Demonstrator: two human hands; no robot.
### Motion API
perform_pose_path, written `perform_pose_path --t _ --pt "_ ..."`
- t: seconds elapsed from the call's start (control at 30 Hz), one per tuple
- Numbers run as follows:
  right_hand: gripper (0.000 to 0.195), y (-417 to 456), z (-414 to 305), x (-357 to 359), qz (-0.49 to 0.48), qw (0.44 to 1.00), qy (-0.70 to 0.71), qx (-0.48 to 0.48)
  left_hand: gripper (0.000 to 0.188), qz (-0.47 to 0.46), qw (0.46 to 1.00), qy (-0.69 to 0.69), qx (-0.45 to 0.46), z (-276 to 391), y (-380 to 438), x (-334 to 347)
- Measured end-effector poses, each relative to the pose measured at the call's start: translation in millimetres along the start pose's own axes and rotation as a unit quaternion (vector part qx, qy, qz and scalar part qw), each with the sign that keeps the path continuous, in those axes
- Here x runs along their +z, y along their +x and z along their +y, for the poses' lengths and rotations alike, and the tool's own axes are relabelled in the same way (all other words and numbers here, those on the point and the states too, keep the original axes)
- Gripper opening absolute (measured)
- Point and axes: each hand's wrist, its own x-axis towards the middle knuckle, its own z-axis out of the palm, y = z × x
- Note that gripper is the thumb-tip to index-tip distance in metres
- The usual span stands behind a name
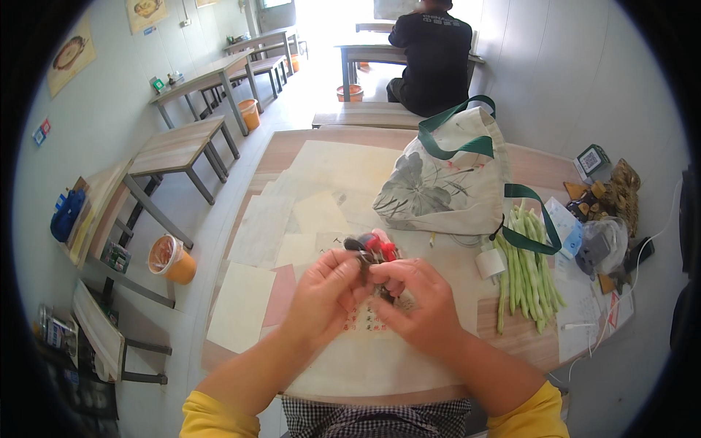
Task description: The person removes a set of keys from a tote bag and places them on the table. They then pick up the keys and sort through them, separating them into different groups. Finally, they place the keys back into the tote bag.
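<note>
My left hand [330, 284] and my right hand [420, 301] meet over the middle of the wooden table [495, 350]. Between them they hold a small cluster of items [378, 245], dark, red and pink, partly hidden by my fingers; what exactly it is I cannot tell. The fingertips of both hands pinch a small dark piece at its near side. Under the hands lie sheets of paper [243, 306], some bearing writing. A canvas tote bag [438, 186] with green handles stands just beyond, to the right.
Long green beans [526, 279] lie at the right beside a white charger [490, 263], with a clear plastic bag [605, 241] and cables further right. A person in black [438, 49] sits at another table ahead. An orange bucket [174, 263] stands on the floor at left.
</note>
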Motion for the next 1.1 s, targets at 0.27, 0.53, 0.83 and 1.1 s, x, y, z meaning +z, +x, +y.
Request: perform_pose_path --t 0.27,0.53,0.83,1.1 --pt "0.036 5.2 11.5 -7.3 0.030 0.993 -0.063 0.099 0.041 -0.105 0.994 0.013 -0.027 -21.1 -11.4 8.6" --pt "0.029 5.8 21.8 -9.3 0.015 0.991 -0.044 0.128 0.038 -0.065 0.992 0.106 -0.003 -18.4 -5.0 10.4" --pt "0.040 9.0 23.6 -17.0 0.001 0.991 -0.099 0.087 0.026 0.068 0.951 0.302 -0.017 17.2 0.5 9.9" --pt "0.031 4.4 18.1 -9.6 -0.004 0.988 0.084 0.132 0.020 0.000 0.804 0.531 0.267 6.1 9.2 0.5"
